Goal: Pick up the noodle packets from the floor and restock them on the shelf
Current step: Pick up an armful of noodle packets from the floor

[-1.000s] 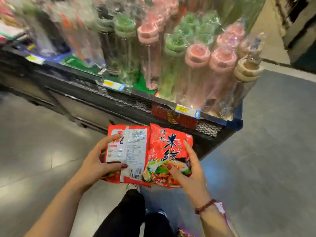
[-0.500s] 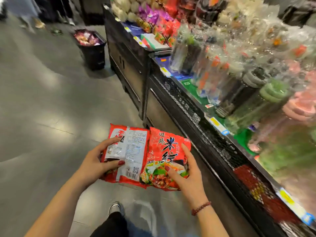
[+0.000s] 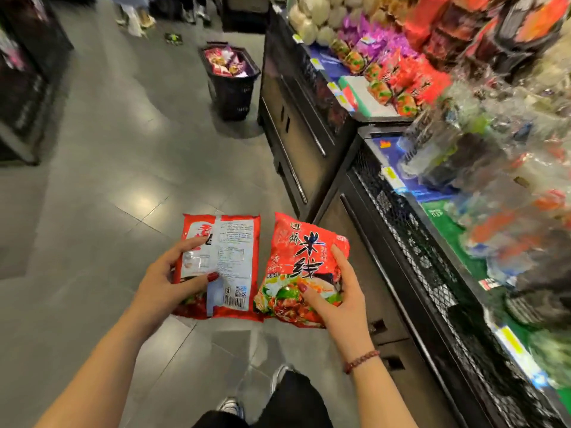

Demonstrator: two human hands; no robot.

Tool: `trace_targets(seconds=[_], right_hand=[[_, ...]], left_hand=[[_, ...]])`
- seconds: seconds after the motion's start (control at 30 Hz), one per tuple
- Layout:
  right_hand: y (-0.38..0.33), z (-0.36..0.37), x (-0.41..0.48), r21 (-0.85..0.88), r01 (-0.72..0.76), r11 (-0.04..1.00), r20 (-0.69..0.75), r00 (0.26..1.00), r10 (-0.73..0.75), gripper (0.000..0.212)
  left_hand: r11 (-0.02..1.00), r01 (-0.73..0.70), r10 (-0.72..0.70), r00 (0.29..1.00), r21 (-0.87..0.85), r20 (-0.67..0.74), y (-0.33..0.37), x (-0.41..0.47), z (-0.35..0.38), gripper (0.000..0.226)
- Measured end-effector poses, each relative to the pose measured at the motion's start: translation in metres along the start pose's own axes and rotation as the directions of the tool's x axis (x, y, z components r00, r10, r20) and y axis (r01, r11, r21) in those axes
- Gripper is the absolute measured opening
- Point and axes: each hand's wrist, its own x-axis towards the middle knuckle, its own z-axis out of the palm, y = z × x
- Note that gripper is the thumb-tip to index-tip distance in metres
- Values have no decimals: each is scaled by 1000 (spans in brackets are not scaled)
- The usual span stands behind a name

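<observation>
My left hand (image 3: 171, 278) grips a red noodle packet (image 3: 230, 242) that shows its white back label and barcode. My right hand (image 3: 335, 291) grips a second red noodle packet (image 3: 301, 242), front side up with large black characters. Both packets are held side by side at waist height above the grey floor, just left of the black shelf unit (image 3: 398, 242). Further along, the shelf (image 3: 364, 88) holds several matching red packets (image 3: 411, 78) in a row.
A black basket (image 3: 231, 88) with packets inside stands on the floor ahead, by the shelf's end. Wrapped bottles (image 3: 509, 211) crowd the near shelf on the right. A dark display (image 3: 21, 88) stands at the left. People's feet (image 3: 139, 17) show far up the aisle.
The view has swung left and up the aisle, away from the wrapped bottles. The two packets, overlapping before, now sit slightly apart. Both hands keep their grip.
</observation>
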Motion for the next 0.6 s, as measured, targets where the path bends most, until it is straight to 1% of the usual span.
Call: trace_targets(seconds=[0.03,0.1,0.23,0.5,0.6], right_hand=[[-1,4,17,-2,-5,1000,10,1000,5,78],[-3,10,54,-17,5,1000,28,1000,-4,76],[-4,15,141,-40,6,999,88,996,-3,75],[-37,16,325,-58,10,998,244,970,4,78],[-46,27,381,-56,12,998,295,956,5,77]], left_hand=[[1000,2,-2,999,-2,-33,-1,13,1,59],[1000,10,-9,997,7,-77,0,41,3,56],[1000,15,-12,990,16,-142,3,111,8,56],[1000,3,-5,968,-7,-251,45,257,35,58],[1000,30,-27,957,7,-288,58,300,37,56]])
